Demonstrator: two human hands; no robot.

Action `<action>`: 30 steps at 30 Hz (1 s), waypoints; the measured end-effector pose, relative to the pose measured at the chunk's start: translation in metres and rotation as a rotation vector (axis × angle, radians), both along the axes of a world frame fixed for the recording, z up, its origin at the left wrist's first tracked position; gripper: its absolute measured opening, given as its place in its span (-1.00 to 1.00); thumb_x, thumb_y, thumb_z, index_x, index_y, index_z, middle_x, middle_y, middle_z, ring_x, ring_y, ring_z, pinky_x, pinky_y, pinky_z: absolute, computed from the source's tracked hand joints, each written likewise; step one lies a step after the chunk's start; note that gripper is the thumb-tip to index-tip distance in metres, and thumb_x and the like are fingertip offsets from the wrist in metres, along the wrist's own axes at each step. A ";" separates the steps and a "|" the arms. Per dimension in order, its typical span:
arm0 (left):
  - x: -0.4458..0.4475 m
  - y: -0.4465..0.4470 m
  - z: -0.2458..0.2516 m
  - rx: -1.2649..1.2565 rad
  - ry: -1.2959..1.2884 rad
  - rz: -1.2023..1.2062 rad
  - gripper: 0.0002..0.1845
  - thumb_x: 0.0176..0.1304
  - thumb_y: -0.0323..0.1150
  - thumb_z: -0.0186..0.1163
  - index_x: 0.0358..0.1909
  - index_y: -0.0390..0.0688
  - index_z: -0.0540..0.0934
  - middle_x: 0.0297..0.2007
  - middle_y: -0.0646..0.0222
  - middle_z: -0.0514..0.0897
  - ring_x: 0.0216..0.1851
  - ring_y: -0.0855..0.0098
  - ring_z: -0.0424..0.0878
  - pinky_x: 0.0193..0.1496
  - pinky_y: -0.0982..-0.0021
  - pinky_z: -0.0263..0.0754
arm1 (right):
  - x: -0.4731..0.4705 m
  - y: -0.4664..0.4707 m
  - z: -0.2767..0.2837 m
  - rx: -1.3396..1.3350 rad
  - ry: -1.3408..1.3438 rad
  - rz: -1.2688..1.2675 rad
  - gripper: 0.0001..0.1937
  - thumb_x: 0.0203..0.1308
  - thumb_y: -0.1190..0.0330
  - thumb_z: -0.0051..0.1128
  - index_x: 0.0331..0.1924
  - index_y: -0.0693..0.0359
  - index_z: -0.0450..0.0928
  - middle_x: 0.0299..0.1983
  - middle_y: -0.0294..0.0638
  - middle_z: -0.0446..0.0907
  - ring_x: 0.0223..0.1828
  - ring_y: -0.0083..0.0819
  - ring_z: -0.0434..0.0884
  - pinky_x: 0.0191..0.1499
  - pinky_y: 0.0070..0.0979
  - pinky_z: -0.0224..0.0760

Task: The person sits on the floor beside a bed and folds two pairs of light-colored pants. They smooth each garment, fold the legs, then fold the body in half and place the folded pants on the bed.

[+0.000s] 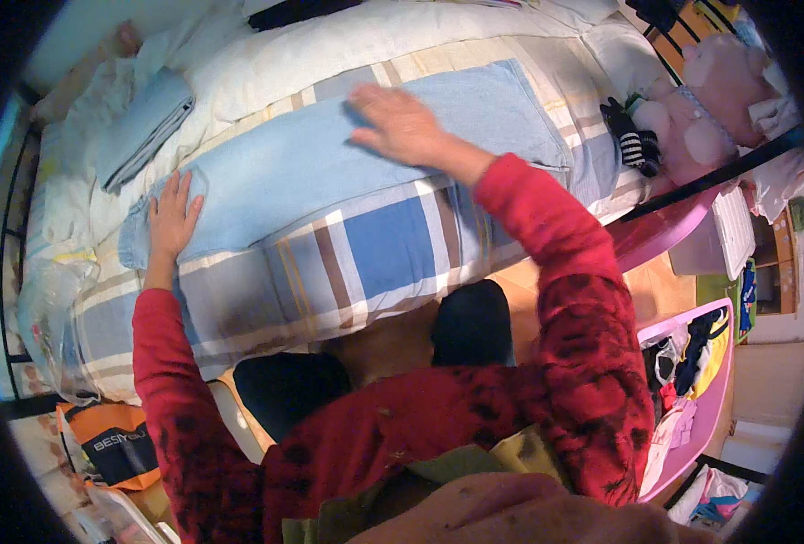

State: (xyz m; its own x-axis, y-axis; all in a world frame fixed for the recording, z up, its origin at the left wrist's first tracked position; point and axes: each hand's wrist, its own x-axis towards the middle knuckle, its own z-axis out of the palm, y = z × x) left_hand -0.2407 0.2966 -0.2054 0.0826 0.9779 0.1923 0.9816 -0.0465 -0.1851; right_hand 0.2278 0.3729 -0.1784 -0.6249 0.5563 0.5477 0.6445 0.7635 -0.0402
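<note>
A pair of light-blue trousers (293, 163), seemingly denim and folded lengthwise, lies across a plaid bed sheet (388, 245). My left hand (173, 217) rests flat, fingers spread, on the garment's left end. Over its middle is my right hand (398, 126), slightly blurred, fingers a little apart, holding nothing; whether it touches the cloth I cannot tell. Beyond my left hand, a folded blue garment (147, 129) lies on the bed.
Plush toys (704, 115) and black striped knitwear (630, 136) lie at the bed's right end by a black metal rail (721, 170). A pink tub (721, 408) of clothes stands at right. An orange-and-black bag (113, 445) is at lower left, below a clear plastic bag (55, 326).
</note>
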 end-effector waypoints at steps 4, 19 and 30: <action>-0.001 -0.001 -0.001 0.008 -0.010 0.000 -0.35 0.36 0.15 -0.17 0.43 0.14 0.15 0.44 0.32 0.10 0.45 0.29 0.05 0.39 -0.12 -0.12 | 0.016 0.035 -0.023 -0.188 -0.064 -0.079 -0.37 0.28 -0.11 -0.14 0.22 0.24 0.37 0.28 -0.03 0.35 0.34 -0.14 0.29 0.34 -0.17 0.09; 0.005 -0.005 -0.002 0.046 -0.009 0.011 -0.33 0.33 0.21 -0.17 0.40 0.14 0.20 0.42 0.31 0.15 0.44 0.28 0.08 0.38 -0.13 -0.09 | 0.151 0.004 0.010 0.120 -0.036 -0.562 -0.52 0.33 0.11 -0.07 0.23 0.19 0.32 0.28 -0.02 0.32 0.30 -0.17 0.33 0.26 -0.09 0.19; 0.003 -0.008 -0.001 0.094 -0.064 -0.006 -0.35 0.33 0.19 -0.13 0.38 0.14 0.24 0.40 0.30 0.19 0.42 0.27 0.12 0.38 -0.11 -0.05 | 0.266 -0.034 -0.030 -0.291 -0.301 -1.034 -0.47 0.40 0.04 -0.33 0.33 0.12 0.26 0.36 -0.10 0.23 0.37 -0.20 0.23 0.35 -0.27 0.09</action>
State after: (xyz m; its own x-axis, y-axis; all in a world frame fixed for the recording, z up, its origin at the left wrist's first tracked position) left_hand -0.2372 0.2884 -0.2065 0.0729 0.9549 0.2880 0.9913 -0.0376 -0.1263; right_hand 0.4938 0.3391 -0.2084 0.1278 0.9679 0.2162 0.9780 -0.1593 0.1348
